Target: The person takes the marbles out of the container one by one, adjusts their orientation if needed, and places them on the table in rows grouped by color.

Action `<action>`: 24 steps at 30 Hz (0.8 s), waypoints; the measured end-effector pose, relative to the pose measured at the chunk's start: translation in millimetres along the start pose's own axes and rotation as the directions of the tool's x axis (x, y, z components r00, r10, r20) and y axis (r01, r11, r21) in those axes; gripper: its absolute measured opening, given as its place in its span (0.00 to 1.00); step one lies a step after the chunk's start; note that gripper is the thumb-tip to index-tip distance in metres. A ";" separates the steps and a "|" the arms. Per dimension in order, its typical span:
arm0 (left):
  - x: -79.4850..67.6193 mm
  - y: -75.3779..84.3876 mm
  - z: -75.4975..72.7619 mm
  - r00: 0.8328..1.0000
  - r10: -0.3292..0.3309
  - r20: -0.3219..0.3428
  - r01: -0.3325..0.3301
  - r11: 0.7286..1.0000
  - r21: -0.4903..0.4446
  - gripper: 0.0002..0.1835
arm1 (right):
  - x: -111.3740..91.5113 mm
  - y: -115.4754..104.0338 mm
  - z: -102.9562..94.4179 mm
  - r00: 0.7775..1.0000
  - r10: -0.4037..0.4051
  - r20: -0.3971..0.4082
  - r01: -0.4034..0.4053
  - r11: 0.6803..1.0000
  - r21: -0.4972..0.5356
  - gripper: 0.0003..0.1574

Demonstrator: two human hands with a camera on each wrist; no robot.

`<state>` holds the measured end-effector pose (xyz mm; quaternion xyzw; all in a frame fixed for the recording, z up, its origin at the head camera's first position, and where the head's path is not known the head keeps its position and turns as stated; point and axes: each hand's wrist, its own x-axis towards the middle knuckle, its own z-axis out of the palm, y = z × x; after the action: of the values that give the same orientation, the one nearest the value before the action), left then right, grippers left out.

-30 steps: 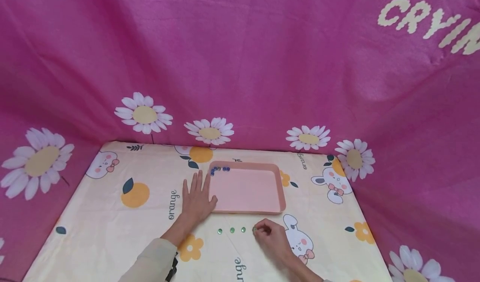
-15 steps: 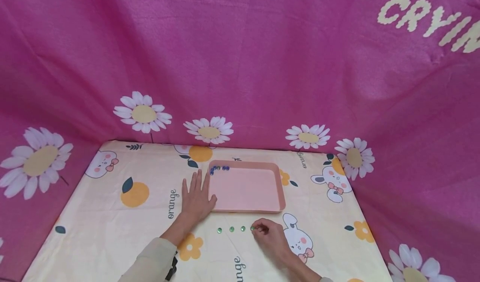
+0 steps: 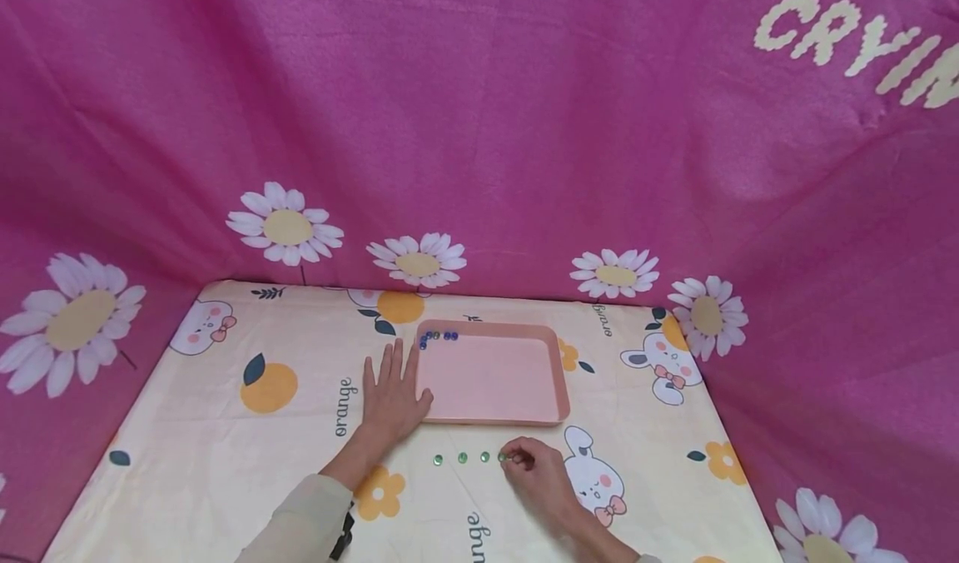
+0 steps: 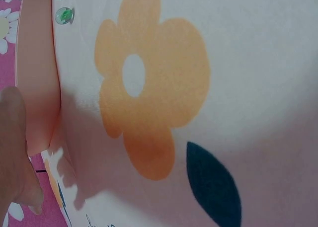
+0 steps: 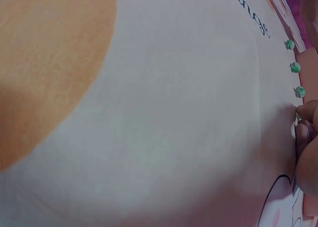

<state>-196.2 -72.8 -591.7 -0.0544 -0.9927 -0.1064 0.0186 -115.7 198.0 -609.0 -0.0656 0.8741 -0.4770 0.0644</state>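
Note:
My right hand (image 3: 538, 470) pinches a green glass marble (image 3: 504, 457) between thumb and fingertips, low over the cloth. Left of it, three more green marbles (image 3: 462, 458) lie spaced out in a row; the right wrist view shows green swirls inside these clear marbles (image 5: 295, 67). My left hand (image 3: 393, 395) lies flat with fingers spread along the left side of a pink tray (image 3: 490, 421), its thumb at the tray's near left corner. Several blue marbles (image 3: 454, 336) sit in the tray's far left corner, with one yellowish-green marble (image 3: 437, 336) among them.
A cream cloth (image 3: 187, 471) printed with oranges, flowers and rabbits covers the table. Behind and on both sides hangs a magenta curtain (image 3: 494, 155) with daisies. The tray's raised rim stands just beyond the marble row.
My right hand has shifted slightly left with the pinched marble, narrowing its gap to the neighbouring one. The left hand keeps its place beside the tray.

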 end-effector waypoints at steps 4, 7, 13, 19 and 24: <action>-0.2 0.5 0.6 1.000 -0.003 0.008 0.003 1.000 0.006 0.45 | -1.3 -2.3 0.3 1.000 0.011 -0.007 -0.011 1.000 -0.002 0.10; -0.3 1.0 1.0 1.000 -0.006 0.013 0.006 1.000 0.009 0.45 | -1.8 -1.5 0.3 1.000 0.010 -0.012 -0.010 1.000 -0.012 0.11; -0.8 1.7 0.8 1.000 -0.011 0.025 0.010 1.000 0.004 0.45 | -2.5 2.2 0.6 1.000 -0.014 -0.012 0.014 0.999 -0.032 0.12; 0.0 1.8 -0.8 1.000 -0.012 0.004 0.012 1.000 -0.006 0.45 | -2.4 -2.4 -2.0 1.000 -0.010 -0.006 0.010 1.000 -0.026 0.12; 0.4 1.7 -1.9 1.000 -0.009 0.006 0.009 1.000 -0.008 0.45 | 1.7 -11.4 -5.3 0.999 -0.045 -0.016 0.045 0.999 0.020 0.11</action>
<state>-196.3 -71.6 -589.5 -0.0503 -0.9925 -0.1101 0.0148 -117.7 195.9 -596.7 -0.0811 0.8679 -0.4878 0.0475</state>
